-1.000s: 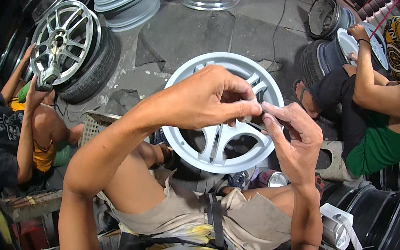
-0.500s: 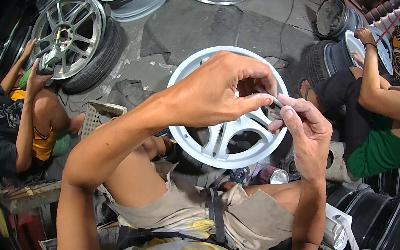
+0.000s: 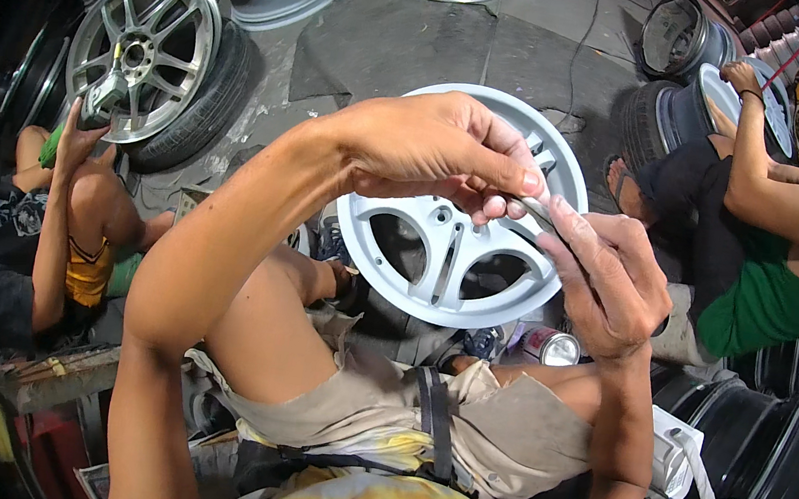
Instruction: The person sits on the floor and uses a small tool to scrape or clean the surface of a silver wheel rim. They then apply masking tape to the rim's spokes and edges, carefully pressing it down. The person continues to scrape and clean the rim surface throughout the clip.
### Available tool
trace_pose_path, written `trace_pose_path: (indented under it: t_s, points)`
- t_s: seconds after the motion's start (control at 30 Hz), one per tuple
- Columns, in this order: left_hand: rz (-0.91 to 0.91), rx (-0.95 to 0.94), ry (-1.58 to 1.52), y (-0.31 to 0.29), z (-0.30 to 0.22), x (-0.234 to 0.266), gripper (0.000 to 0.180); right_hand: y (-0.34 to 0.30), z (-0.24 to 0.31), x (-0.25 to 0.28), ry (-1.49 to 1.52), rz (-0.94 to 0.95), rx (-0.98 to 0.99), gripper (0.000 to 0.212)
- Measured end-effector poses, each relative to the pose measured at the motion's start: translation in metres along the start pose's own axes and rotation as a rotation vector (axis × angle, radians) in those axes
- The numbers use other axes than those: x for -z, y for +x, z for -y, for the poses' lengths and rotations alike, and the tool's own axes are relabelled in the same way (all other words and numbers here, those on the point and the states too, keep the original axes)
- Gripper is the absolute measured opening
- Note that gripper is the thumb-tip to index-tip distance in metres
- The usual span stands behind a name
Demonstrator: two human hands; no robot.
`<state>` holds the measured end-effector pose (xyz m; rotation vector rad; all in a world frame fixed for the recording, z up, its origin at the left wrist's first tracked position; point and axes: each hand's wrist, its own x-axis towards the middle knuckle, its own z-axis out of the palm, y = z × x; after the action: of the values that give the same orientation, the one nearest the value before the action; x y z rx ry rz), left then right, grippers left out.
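Above the wheel [image 3: 432, 244], my left hand [image 3: 443, 149], curled nearly closed, pinches a grey strip [image 3: 532, 207]; my right hand [image 3: 617, 283], lightly pinching its other end, has straightened its fingers since a moment ago, giving a flatter two-handed grip.

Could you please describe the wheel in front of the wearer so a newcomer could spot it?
Start at the beige shorts, bottom centre, and look up to the left hand and right hand. The wheel faces you behind them. Unlike the shinier silver wheel at far left, it is pale grey with broad spokes.
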<state>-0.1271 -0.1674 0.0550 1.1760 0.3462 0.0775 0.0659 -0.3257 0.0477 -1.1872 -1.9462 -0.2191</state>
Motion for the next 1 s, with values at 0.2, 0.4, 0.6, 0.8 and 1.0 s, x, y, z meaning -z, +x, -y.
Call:
trace_pose_path:
  t_s: [0.2, 0.4, 0.6, 0.8, 1.0]
  points:
    - [0.005, 0.004, 0.154, -0.002, 0.017, 0.021, 0.021, 0.002, 0.003, -0.018, 0.006, 0.062, -0.078, 0.028]
    - [-0.626, -0.137, 1.144, -0.010, 0.029, 0.053, 0.025, -0.072, -0.076, -0.076, 0.065, 0.404, -0.628, 0.015]
    - [-0.589, -0.310, 1.132, -0.038, 0.022, 0.036, 0.025, -0.139, -0.132, -0.132, -0.016, 0.504, -0.690, 0.014]
    - [-0.472, -0.276, 1.115, -0.050, 0.017, 0.022, 0.024, -0.135, -0.137, -0.158, -0.054, 0.594, -0.653, 0.014]
    - [-0.459, -0.242, 1.136, -0.051, 0.010, 0.023, 0.024, -0.113, -0.132, -0.167, -0.167, 0.758, -0.415, 0.012]
